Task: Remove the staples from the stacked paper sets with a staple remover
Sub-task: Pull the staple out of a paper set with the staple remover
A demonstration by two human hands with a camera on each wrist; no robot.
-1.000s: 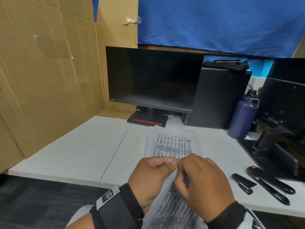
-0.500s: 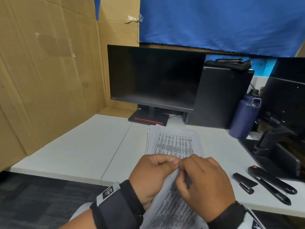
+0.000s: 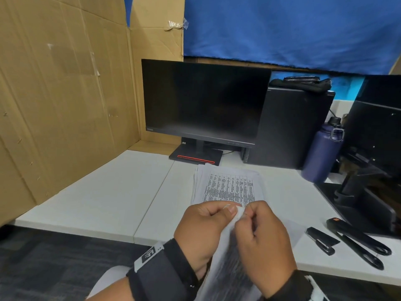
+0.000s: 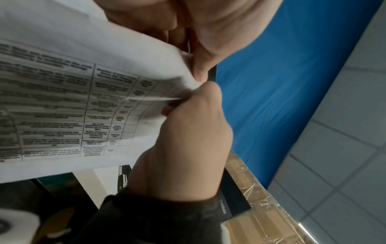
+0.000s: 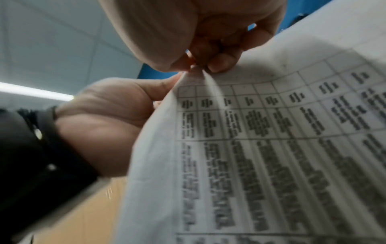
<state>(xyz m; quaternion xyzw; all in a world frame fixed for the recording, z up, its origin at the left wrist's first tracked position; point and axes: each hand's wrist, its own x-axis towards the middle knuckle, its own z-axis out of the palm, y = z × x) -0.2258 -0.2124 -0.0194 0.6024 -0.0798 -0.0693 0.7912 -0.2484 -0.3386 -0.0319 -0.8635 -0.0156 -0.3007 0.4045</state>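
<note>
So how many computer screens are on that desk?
2. One monitor stands at the back of the desk, beyond the paper stack. A second monitor is at the right edge, partly cut off; more may lie outside the picture.

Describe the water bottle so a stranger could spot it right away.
Start at the dark monitor in the middle of the white desk, then pass the black computer box to its right. The water bottle stands upright just beyond it: the only tall purple thing there, with a black cap.
</note>
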